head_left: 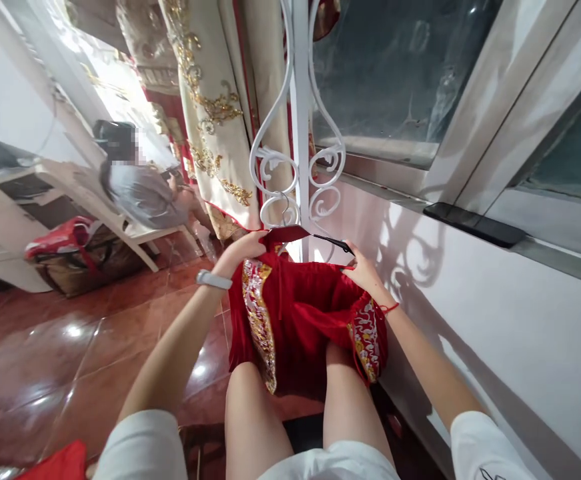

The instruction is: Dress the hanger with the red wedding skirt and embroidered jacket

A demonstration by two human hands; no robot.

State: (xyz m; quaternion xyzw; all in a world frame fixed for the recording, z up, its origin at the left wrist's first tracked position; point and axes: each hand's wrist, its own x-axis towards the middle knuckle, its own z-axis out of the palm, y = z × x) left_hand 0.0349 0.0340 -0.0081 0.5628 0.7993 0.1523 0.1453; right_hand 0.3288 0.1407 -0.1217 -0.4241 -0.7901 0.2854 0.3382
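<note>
A red garment [300, 320] with gold and white embroidered trim hangs in front of my knees. It sits on a black hanger [331, 243] whose hook rests on a white scrolled metal window grille [295, 167]. My left hand [247, 248] is closed on the garment's top edge at the left end of the hanger; a pale band is on that wrist. My right hand [363, 270] is closed on the right end of the hanger and the cloth there, with a red thread round the wrist.
A white wall [495, 320] and window sill run along the right, with a dark phone-like slab [475, 225] on the sill. A cream and gold garment [215, 113] hangs behind. A person [140, 187] sits at the left by white furniture. The floor [70, 353] is glossy red tile.
</note>
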